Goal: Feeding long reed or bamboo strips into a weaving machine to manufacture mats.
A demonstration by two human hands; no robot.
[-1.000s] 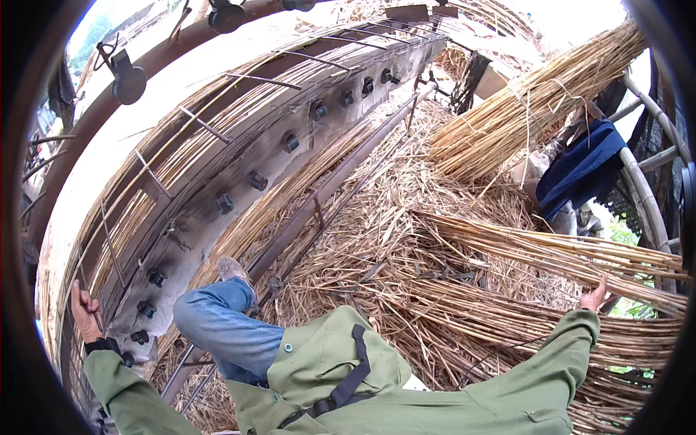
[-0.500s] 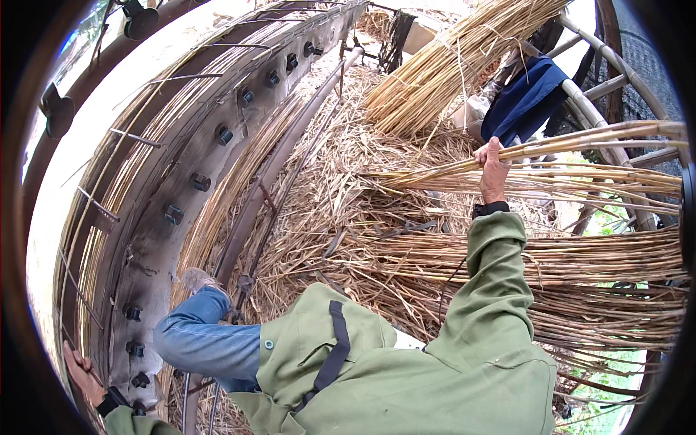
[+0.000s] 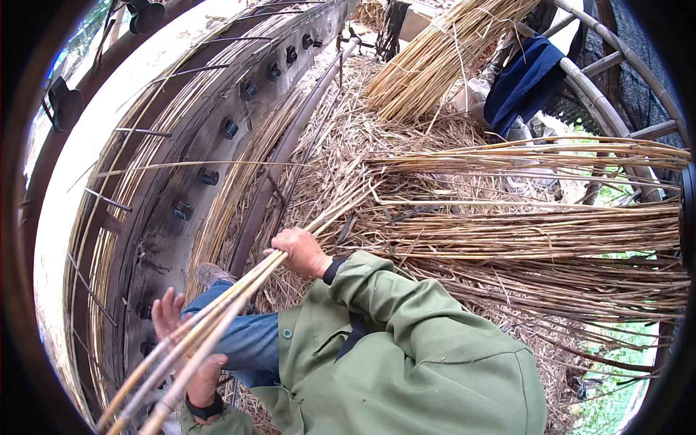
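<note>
My right hand (image 3: 303, 251) is closed around a few long, thin reed stalks (image 3: 239, 290) in front of my body. The stalks slant from the straw litter down to the lower left, where their thick ends come close to the view's edge. My left hand (image 3: 171, 319) is open beneath them, fingers apart and palm turned up; the stalks cross in front of part of it. Left of that hand runs a long metal beam (image 3: 163, 239) studded with dark bolts, with rows of reeds (image 3: 119, 239) laid along it. One loose stalk (image 3: 225, 164) lies across the beam.
Layers of long reeds (image 3: 522, 235) stretch to the right edge. Farther off lie a thick reed bundle (image 3: 449, 61) and a dark blue cloth (image 3: 523, 83) by a pole frame (image 3: 598, 109). Dry straw (image 3: 333, 145) covers the ground; a metal pipe (image 3: 290, 145) runs beside the beam.
My right hand has swung from the reeds at the right to the middle, bringing a few stalks along. My left hand has come off the reeds at the lower left and moved inward.
</note>
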